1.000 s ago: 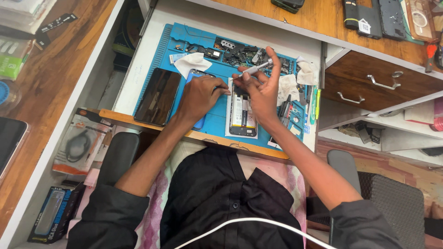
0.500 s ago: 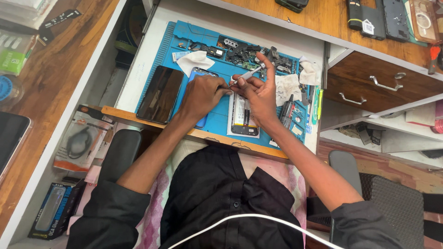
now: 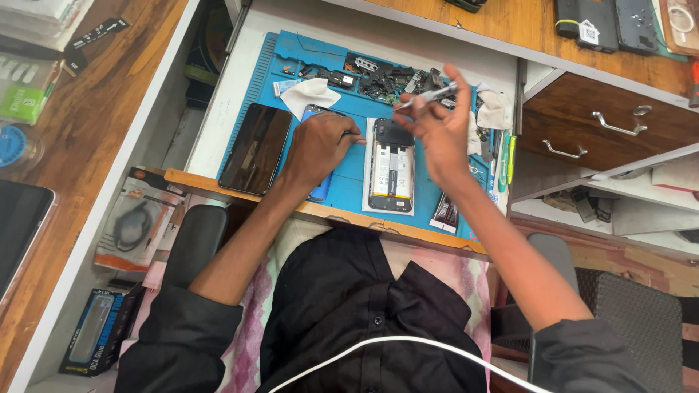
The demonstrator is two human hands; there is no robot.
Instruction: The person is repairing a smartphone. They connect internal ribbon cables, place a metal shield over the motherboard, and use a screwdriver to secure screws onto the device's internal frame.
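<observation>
Your bench (image 3: pixel 218 109) carries a blue work mat (image 3: pixel 349 156) that takes up most of its middle; to your right a wooden drawer unit (image 3: pixel 611 124) stands with metal handles. On the mat's left edge a dark phone screen (image 3: pixel 255 148) lies flat, glass up; just right of it your left hand (image 3: pixel 317 145) rests knuckles up on a blue phone (image 3: pixel 320 185), fingers curled, and something thin pokes out from them toward the right, though you cannot tell what it is. Beside that hand, on a white sheet, lies the opened phone (image 3: pixel 392 166), back off, battery and boards showing; it sits between your two hands. Your right hand (image 3: pixel 437 135) hovers above its upper end, thumb and forefinger pinched on a slim silvery tool (image 3: pixel 429 95), the other fingers spread upward. A crumpled white cloth (image 3: pixel 309 94) lies at the mat's top; small loose parts (image 3: pixel 378 76) are scattered beside it.
</observation>
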